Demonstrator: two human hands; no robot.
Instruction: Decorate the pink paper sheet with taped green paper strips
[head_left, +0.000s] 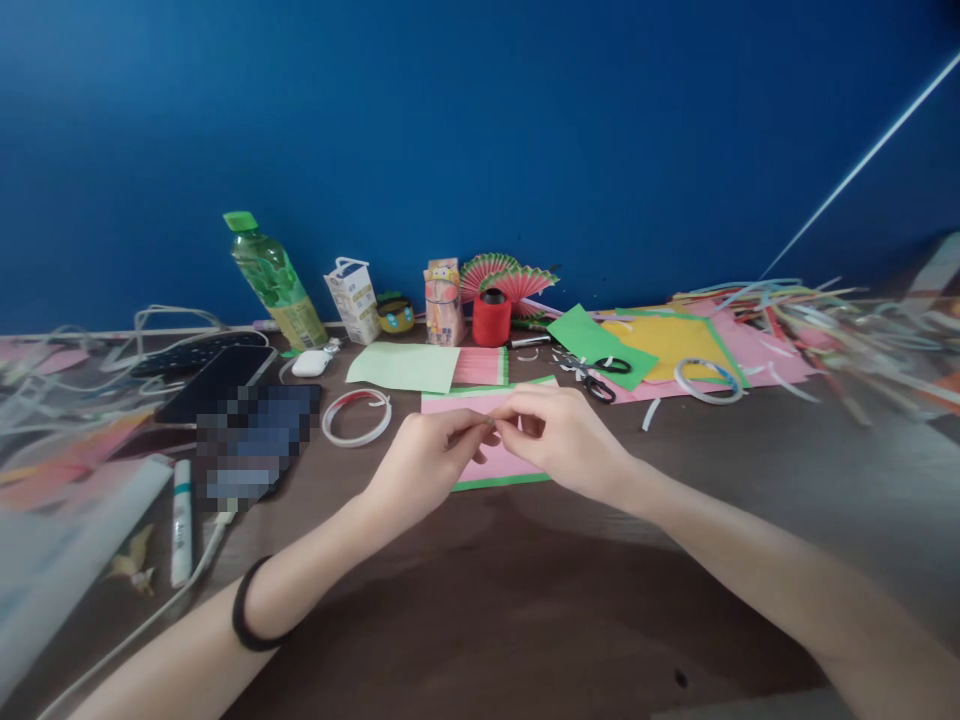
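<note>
My left hand (429, 452) and my right hand (559, 437) meet fingertip to fingertip, both pinched closed. Whatever is between the fingertips is too small to make out. Just beneath them lies a pink sheet of paper (510, 462) with green strips along its edges, partly hidden by my hands. Behind it are a pale green sheet (405, 367) and a pink pleated piece with a green edge (481, 365). A roll of double-sided tape (357, 418) rests flat to the left of my left hand. Scissors with black handles (600, 388) lie beyond my right hand.
Along the blue wall stand a green drink bottle (277, 285), a white carton (352, 300), a red spool (492, 318) and watermelon-coloured paper fans (517, 278). Coloured sheets (667, 345) and a second tape roll (708, 381) are at right. A phone (262, 445) and a marker (181, 523) lie left.
</note>
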